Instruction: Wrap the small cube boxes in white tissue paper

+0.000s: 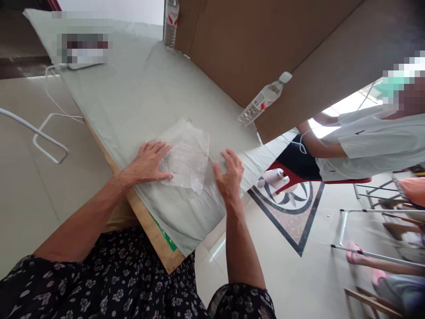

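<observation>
A clear sheet of bubble wrap lies flat on the cloth-covered table. At its left edge rests my left hand, fingers spread, with the thumb and fingertips on or just over the plastic. My right hand is apart from the sheet, a little to its right, above the cloth with fingers loosely stretched and nothing held. Beyond the sheet, a plastic water bottle with a red and white label stands beside a brown cardboard panel.
Another water bottle stands at the panel's far end. A blurred-out white object with a cable sits at the far left corner. Someone in a white shirt sits to the right, past the panel. Metal-framed stools stand further right.
</observation>
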Motion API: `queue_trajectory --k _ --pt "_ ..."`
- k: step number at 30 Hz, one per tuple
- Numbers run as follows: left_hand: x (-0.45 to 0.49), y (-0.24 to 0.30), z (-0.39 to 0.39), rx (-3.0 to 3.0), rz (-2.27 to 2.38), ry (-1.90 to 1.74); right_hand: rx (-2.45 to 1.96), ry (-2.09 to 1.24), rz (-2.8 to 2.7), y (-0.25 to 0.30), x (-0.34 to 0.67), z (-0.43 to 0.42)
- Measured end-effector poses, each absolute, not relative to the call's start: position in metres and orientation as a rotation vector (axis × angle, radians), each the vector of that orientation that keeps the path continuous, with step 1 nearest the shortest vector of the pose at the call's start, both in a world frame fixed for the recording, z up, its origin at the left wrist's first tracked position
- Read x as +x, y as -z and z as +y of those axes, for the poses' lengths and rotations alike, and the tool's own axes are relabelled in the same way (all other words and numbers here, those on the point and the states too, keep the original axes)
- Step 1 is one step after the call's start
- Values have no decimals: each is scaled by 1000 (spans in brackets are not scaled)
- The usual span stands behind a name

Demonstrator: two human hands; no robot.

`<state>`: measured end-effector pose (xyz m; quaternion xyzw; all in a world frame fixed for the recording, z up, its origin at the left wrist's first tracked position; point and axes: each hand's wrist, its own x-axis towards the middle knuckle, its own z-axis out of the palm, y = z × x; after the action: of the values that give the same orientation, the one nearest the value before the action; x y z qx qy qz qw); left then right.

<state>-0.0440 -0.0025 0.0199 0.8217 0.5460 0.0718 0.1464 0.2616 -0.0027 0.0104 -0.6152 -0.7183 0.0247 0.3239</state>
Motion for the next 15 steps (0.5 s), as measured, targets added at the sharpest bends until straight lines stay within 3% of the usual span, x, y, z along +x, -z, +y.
queue_trajectory --k 3,6,10,15 --pt "-47 -17 -6 2346 1574 -210 -1798 38 -1690 -7 305 -1" --pt "-48 -13 -6 2338 1573 -242 -1862 -105 -1634 6 330 8" --pt "-48 -10 -5 2345 1553 -253 -1803 -285 -1522 11 331 14" --pt "-49 -7 -4 2338 1558 -277 -1524 -357 -1584 -20 288 2"
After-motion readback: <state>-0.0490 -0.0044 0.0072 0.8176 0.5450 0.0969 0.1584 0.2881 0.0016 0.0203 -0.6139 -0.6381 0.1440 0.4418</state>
